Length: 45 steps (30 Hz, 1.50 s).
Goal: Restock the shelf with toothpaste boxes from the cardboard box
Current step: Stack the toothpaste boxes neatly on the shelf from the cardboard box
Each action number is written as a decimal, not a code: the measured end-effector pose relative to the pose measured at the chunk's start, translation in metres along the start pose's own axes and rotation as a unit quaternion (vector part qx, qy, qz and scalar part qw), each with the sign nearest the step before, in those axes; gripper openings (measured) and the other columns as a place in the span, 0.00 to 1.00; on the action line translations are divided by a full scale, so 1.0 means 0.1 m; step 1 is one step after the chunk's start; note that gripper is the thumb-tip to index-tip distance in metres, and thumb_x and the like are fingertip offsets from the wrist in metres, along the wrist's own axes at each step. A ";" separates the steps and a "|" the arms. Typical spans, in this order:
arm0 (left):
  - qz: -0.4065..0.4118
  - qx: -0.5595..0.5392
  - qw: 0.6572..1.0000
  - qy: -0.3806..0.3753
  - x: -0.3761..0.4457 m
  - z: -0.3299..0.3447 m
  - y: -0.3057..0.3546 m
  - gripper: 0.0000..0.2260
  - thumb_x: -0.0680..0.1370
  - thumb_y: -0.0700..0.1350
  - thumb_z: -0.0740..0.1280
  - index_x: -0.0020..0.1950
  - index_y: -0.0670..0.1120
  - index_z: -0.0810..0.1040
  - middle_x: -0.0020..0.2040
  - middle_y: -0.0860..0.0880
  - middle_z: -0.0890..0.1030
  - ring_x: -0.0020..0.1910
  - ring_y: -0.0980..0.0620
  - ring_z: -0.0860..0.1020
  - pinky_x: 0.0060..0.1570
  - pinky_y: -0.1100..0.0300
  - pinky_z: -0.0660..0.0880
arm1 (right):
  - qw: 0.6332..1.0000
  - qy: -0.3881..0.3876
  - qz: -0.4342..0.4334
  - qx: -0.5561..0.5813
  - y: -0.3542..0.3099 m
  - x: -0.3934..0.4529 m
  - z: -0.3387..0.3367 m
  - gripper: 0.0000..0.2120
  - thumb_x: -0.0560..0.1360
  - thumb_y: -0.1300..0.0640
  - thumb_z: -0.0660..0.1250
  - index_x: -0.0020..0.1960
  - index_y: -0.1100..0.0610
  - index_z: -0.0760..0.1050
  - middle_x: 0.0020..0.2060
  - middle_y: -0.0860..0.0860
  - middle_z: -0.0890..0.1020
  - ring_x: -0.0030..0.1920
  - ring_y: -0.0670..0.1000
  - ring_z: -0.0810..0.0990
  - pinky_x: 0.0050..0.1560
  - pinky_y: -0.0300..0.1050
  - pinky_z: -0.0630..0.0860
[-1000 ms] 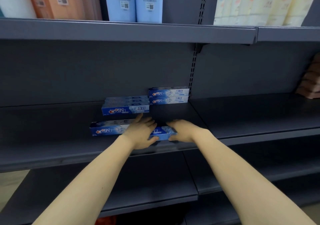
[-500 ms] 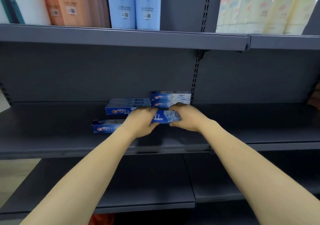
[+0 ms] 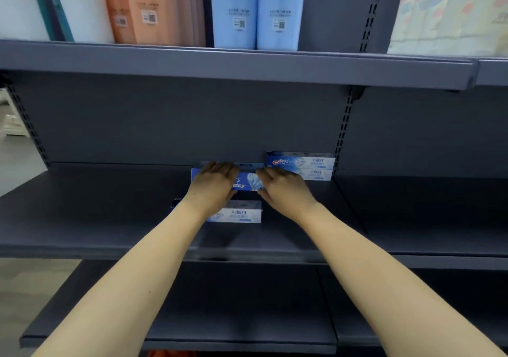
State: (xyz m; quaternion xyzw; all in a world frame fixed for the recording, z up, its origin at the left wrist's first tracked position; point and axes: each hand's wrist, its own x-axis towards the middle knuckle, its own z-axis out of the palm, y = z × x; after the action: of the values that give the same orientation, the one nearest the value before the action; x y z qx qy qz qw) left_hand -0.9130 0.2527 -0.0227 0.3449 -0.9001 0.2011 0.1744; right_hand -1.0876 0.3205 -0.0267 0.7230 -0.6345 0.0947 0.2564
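Both my hands hold one blue toothpaste box at the back of the grey middle shelf. My left hand grips its left part and my right hand grips its right end. The box sits on top of a low stack whose other boxes are mostly hidden behind it. To the right, two stacked toothpaste boxes stand against the back panel. A single toothpaste box lies nearer the shelf front, partly covered by my left wrist. The cardboard box is out of view.
The top shelf carries blue bottles, orange packs and white packs at left, with pastel packs at right. A slotted upright divides the bays. Lower shelves sit under my forearms.
My hands lifted the toothpaste box from the shelf front and carried it back onto the stack beside the right-hand boxes. The view tilted up slightly.
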 end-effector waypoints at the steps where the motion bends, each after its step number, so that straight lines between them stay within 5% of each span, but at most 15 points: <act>1: 0.003 0.006 1.000 -0.001 0.02 0.04 -0.07 0.28 0.56 0.45 0.83 0.51 0.36 0.82 0.46 0.40 0.84 0.44 0.42 0.84 0.44 0.49 0.80 | 1.000 0.007 0.007 -0.012 -0.03 0.08 0.08 0.22 0.60 0.56 0.80 0.51 0.62 0.81 0.42 0.55 0.84 0.39 0.55 0.84 0.30 0.43 0.78; 4: 0.011 0.013 0.999 -0.029 0.11 0.14 -0.25 0.28 0.57 0.50 0.82 0.52 0.39 0.82 0.47 0.43 0.85 0.43 0.47 0.84 0.36 0.58 0.80 | 1.000 0.019 0.011 -0.018 -0.08 0.31 0.29 0.23 0.56 0.60 0.81 0.50 0.61 0.81 0.41 0.54 0.84 0.39 0.54 0.84 0.33 0.45 0.81; 8: 0.000 0.029 0.999 -0.041 0.25 0.36 -0.42 0.29 0.45 0.47 0.85 0.43 0.40 0.85 0.36 0.47 0.84 0.32 0.51 0.83 0.28 0.63 0.77 | 0.998 0.047 0.016 -0.027 -0.16 0.52 0.45 0.21 0.54 0.62 0.81 0.47 0.60 0.82 0.40 0.53 0.84 0.38 0.53 0.84 0.35 0.43 0.81; 12: -0.021 0.011 0.999 -0.027 0.40 0.62 -0.53 0.27 0.48 0.42 0.84 0.45 0.40 0.83 0.38 0.45 0.84 0.35 0.49 0.83 0.32 0.62 0.78 | 0.998 0.040 0.034 -0.021 -0.18 0.65 0.60 0.22 0.52 0.61 0.82 0.45 0.59 0.83 0.38 0.53 0.84 0.37 0.52 0.84 0.35 0.41 0.80; 18: -0.047 -0.042 0.995 -0.076 0.51 0.82 -0.53 0.22 0.76 0.40 0.68 0.69 0.41 0.68 0.65 0.43 0.75 0.62 0.46 0.74 0.58 0.56 0.73 | 0.998 0.010 0.057 -0.022 -0.14 0.76 0.80 0.25 0.48 0.60 0.84 0.44 0.58 0.83 0.38 0.53 0.84 0.36 0.53 0.84 0.34 0.41 0.80; 25: -0.011 -0.091 0.993 -0.079 0.61 0.93 -0.70 0.26 0.80 0.46 0.62 0.75 0.42 0.59 0.75 0.44 0.62 0.73 0.47 0.62 0.70 0.58 0.62 | 0.994 -0.011 0.080 0.070 -0.08 0.82 0.94 0.22 0.57 0.61 0.81 0.49 0.61 0.81 0.43 0.56 0.84 0.42 0.58 0.84 0.35 0.47 0.81; 28: 0.006 -0.095 0.992 -0.079 0.64 0.97 -0.74 0.26 0.81 0.45 0.59 0.77 0.42 0.54 0.77 0.45 0.58 0.75 0.49 0.58 0.72 0.60 0.55 | 0.989 -0.002 0.080 0.123 -0.03 0.84 0.94 0.17 0.69 0.61 0.73 0.56 0.64 0.78 0.54 0.59 0.82 0.54 0.60 0.81 0.46 0.54 0.81; 32: -0.010 -0.115 0.991 -0.060 0.66 1.05 -0.72 0.26 0.81 0.47 0.59 0.77 0.43 0.56 0.77 0.46 0.59 0.76 0.50 0.57 0.73 0.61 0.55 | 0.982 -0.025 0.119 0.145 -0.04 0.95 0.91 0.11 0.77 0.59 0.65 0.57 0.62 0.76 0.55 0.58 0.80 0.56 0.58 0.77 0.49 0.49 0.76; 39: 0.009 -0.142 0.988 -0.065 0.81 1.00 -0.78 0.21 0.83 0.46 0.55 0.74 0.39 0.62 0.74 0.42 0.65 0.73 0.48 0.63 0.72 0.61 0.55 | 0.974 -0.061 0.168 0.139 -0.02 1.11 0.96 0.07 0.78 0.60 0.62 0.54 0.61 0.75 0.52 0.57 0.79 0.52 0.57 0.78 0.47 0.48 0.74; 45: -0.013 -0.119 0.985 -0.121 0.89 1.11 -0.74 0.22 0.84 0.45 0.49 0.77 0.39 0.52 0.77 0.42 0.55 0.76 0.47 0.54 0.75 0.55 0.45 | 0.974 -0.088 0.178 0.107 0.02 1.24 1.02 0.07 0.77 0.64 0.62 0.55 0.61 0.73 0.53 0.57 0.79 0.52 0.57 0.79 0.47 0.47 0.75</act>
State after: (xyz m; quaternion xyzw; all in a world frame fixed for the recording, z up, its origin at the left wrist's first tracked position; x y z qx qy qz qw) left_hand -0.9438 0.0997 -0.0593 0.3549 -0.9276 0.0467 0.1067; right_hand -1.0871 0.1629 -0.0558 0.6275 -0.7590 0.1421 0.0998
